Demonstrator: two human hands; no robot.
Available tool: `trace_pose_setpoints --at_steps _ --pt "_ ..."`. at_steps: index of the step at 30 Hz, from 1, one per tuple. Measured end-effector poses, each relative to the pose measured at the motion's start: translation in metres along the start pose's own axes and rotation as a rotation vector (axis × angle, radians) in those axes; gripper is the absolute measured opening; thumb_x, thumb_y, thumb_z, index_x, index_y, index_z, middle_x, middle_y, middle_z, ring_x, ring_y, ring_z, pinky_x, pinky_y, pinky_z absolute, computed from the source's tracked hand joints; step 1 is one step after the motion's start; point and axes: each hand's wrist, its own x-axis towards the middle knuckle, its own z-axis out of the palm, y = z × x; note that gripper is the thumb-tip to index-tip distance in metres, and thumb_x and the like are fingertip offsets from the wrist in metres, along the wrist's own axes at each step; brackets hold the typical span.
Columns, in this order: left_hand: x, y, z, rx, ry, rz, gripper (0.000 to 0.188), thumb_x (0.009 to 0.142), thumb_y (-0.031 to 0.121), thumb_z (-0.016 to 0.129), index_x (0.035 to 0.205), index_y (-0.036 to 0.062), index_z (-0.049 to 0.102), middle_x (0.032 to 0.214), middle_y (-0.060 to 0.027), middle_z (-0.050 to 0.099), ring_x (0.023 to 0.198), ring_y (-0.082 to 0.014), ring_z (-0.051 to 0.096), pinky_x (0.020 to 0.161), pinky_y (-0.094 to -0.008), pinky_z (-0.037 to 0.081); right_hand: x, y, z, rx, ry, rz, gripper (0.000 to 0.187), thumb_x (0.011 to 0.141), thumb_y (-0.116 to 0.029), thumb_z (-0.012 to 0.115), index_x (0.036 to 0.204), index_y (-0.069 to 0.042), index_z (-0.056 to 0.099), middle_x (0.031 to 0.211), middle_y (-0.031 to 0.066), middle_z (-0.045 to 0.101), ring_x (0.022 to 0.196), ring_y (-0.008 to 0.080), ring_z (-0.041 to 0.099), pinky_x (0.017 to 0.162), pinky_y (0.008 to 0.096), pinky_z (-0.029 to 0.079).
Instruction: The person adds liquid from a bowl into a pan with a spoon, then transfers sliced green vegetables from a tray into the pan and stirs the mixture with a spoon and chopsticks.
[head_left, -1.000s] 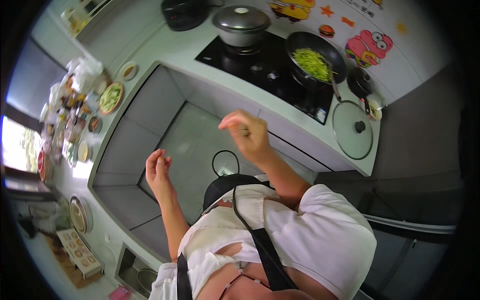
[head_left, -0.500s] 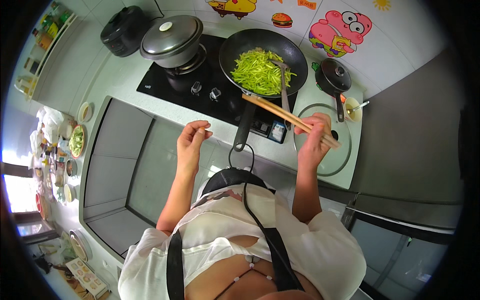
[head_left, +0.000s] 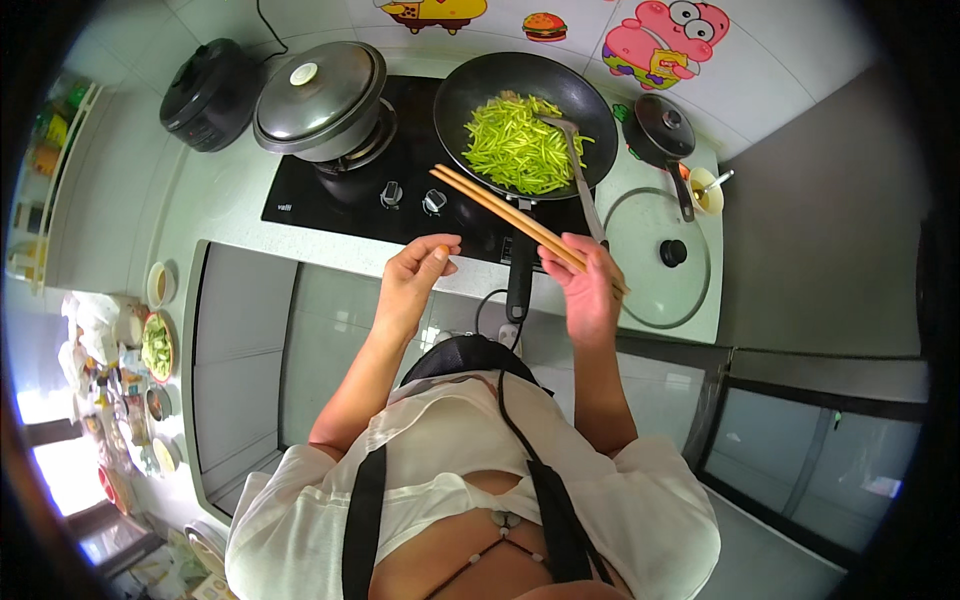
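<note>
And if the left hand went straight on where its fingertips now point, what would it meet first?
Probably the black wok handle, to the right of the left hand, but depth is unclear and the hand might pass above it.

I see white tiled wall [head_left: 775, 95] with cartoon stickers [head_left: 655, 50] | grey tiled floor [head_left: 322, 345] | pale countertop [head_left: 205, 200] | bright window [head_left: 72, 478] at left

Brightly lit o/all, w/ strong daylight from L window [head_left: 72, 478], blown out to white. Soft glints on pot lid [head_left: 325, 85] & floor [head_left: 335, 345]. Dimmer toward R. Sharp around wok [head_left: 595, 105]; hazy over L clutter [head_left: 100, 325]. Bent near rim, black corners.
</note>
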Motion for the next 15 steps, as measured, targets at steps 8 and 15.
trace_pose_setpoints --at_steps 8,15 --pt "0.019 -0.005 -0.012 -0.215 -0.239 -0.080 0.040 0.083 0.024 0.057 0.116 0.0028 0.049 0.079 -0.0003 0.053 0.062 -0.0065 0.045 0.057 -0.0183 0.037 -0.020 0.046 0.020 0.136 0.113 0.260 0.019 0.086 -0.020 0.052 0.093 -0.003 0.050 0.083 0.0096 0.059 0.074 0.0177 0.062 0.065 0.0269 0.052" --pt "0.020 -0.006 -0.015 -0.310 -0.214 -0.150 0.024 0.088 0.028 0.048 0.092 0.0049 0.054 0.084 -0.0045 0.056 0.074 -0.0124 0.055 0.066 -0.0247 0.046 -0.040 0.033 0.005 0.034 0.025 0.235 0.028 0.086 -0.022 0.053 0.105 -0.001 0.049 0.085 0.0091 0.059 0.079 0.0175 0.059 0.067 0.0290 0.051"
